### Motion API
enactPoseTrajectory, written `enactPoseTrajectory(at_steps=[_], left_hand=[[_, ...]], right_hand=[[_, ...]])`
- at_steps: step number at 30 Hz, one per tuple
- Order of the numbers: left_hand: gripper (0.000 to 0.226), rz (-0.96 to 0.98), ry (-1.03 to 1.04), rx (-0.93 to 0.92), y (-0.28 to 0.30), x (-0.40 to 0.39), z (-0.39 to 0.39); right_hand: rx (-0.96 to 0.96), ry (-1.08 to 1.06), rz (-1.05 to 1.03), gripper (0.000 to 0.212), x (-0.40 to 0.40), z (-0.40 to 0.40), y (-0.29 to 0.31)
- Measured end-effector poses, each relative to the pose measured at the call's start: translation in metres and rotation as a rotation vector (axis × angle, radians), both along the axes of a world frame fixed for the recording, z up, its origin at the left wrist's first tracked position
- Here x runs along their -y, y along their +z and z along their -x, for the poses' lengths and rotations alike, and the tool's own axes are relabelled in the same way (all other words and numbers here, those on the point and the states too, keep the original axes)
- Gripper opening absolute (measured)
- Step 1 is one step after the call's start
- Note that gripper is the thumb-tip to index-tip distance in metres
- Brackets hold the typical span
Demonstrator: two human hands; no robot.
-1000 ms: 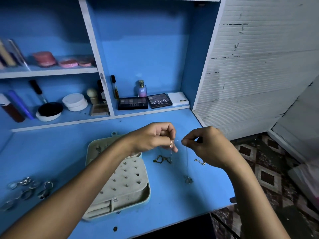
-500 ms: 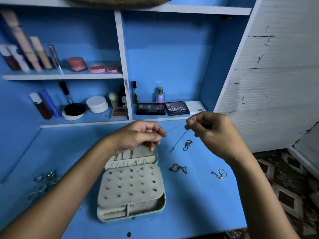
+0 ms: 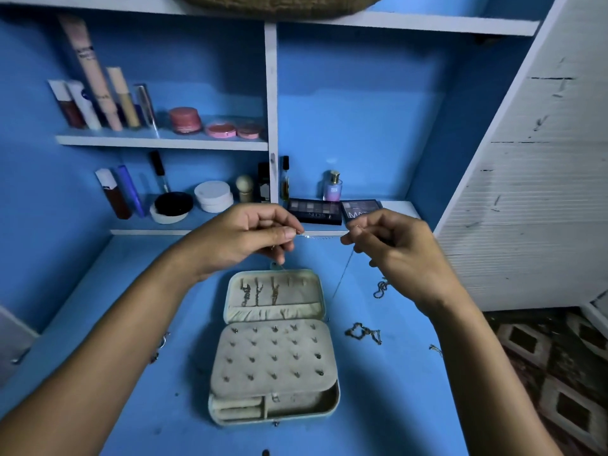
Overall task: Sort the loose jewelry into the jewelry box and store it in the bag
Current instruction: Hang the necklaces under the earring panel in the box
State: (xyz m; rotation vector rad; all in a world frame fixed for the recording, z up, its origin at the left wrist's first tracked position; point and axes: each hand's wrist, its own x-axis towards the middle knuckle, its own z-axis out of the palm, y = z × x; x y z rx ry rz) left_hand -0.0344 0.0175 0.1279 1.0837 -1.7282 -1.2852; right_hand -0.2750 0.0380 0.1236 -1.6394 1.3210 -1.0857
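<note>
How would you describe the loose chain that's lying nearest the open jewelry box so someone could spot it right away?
Start at the open beige jewelry box in the middle of the blue desk. Just right of its studded earring panel lies a small dark tangled chain, flat on the desk. Unlike the thin silver chain stretched between the two hands above, nothing touches it, and it lies nearer the box than the curled chain farther back.

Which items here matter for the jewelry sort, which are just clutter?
In play:
- thin chain, pinched between left hand and right hand
- open jewelry box
- loose chains on the desk

Lying about:
- eyeshadow palettes
- perfume bottle
- pink jars
- tubes
</note>
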Motion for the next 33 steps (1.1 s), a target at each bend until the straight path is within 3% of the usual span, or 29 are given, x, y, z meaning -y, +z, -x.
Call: enactPoseTrajectory(at_steps=[9,16,19,28,33], left_hand=[[0.014,0.081,0.035,-0.056,0.012,0.002,-0.013],[0.01,0.039,0.059,0.02,-0.002,0.001,-0.013],[0.011,0.026,0.07,0.046,-0.007,0.001,-0.012],[0.009,0.022,0.076,0.095,-0.019,-0.001,-0.005],[0.009,0.038,0.101,0.22,-0.03,-0.003,-0.008]], right_hand=[[0.068,0.064,0.097,0.009,0.011,-0.008,0.008],[0.145,0.181,-0.112,0.022,0.011,-0.016,-0.01],[0.182,0.223,-0.196,0.01,0.01,-0.023,-0.015],[-0.192,0.155,-0.1,0.016,0.017,-0.034,-0.027],[-0.282,0.135,-0.115,0.02,0.022,-0.033,-0.039]])
